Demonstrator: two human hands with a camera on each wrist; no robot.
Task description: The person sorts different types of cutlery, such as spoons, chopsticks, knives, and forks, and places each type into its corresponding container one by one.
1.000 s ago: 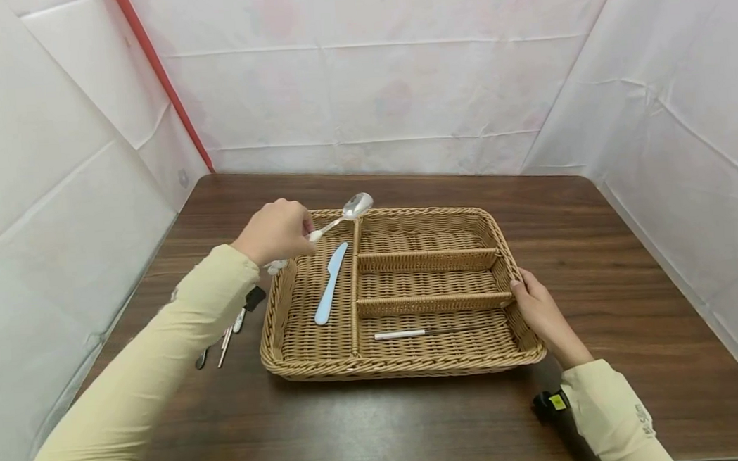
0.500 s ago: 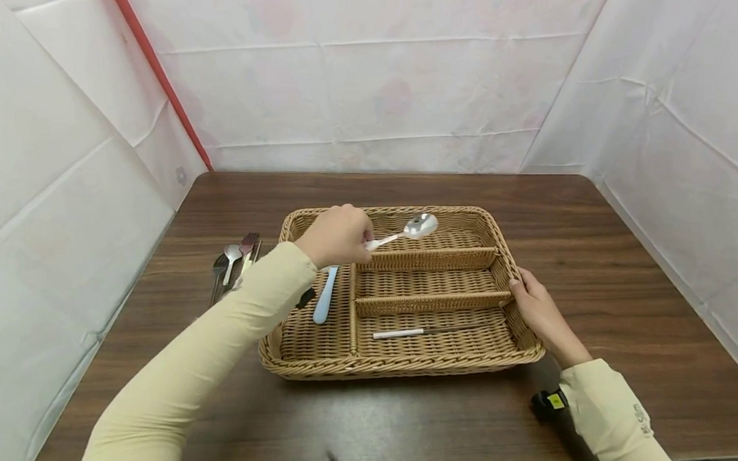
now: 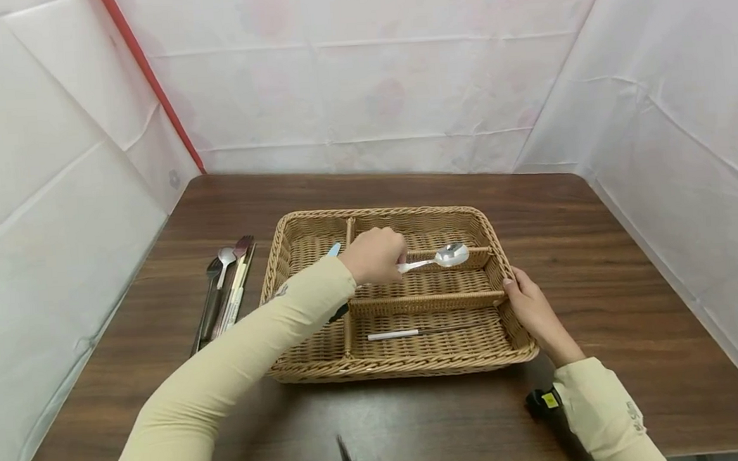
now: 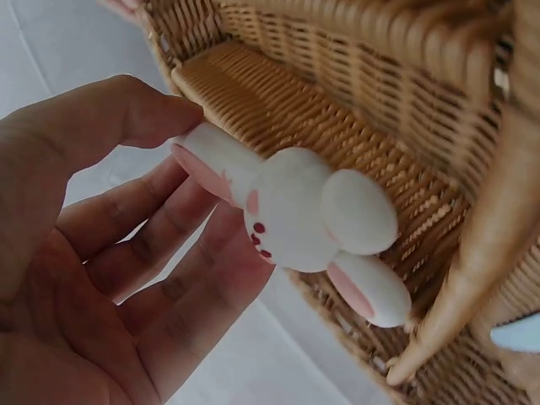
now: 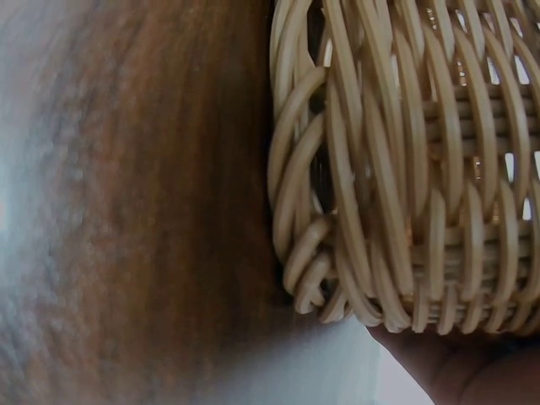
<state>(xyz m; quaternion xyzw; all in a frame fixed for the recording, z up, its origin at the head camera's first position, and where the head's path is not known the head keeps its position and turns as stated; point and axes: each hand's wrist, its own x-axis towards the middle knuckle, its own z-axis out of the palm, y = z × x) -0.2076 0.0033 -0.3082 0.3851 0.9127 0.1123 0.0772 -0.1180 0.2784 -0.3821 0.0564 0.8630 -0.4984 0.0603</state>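
Observation:
My left hand (image 3: 377,256) pinches a spoon by its handle, over the middle right compartment of the wicker basket (image 3: 403,371). The spoon's metal bowl (image 3: 451,255) points right. In the left wrist view, the handle end is a white rabbit figure (image 4: 291,207) with pink ears, and thumb and fingertips of the hand (image 4: 126,228) grip it. My right hand (image 3: 535,312) holds the basket's right rim. A light blue knife (image 3: 334,249) lies in the left compartment, mostly hidden by the left arm. A white-handled utensil (image 3: 393,335) lies in the front right compartment.
Left of the basket, a dark fork (image 3: 214,268), a white spoon (image 3: 226,256), a reddish fork (image 3: 243,245) and several sticks lie on the brown wooden table (image 3: 605,258). White sheeting (image 3: 385,81) hangs behind and at both sides.
My left hand has carried the spoon rightward, from above the basket's left compartment to over the middle right one. The right hand stays on the rim.

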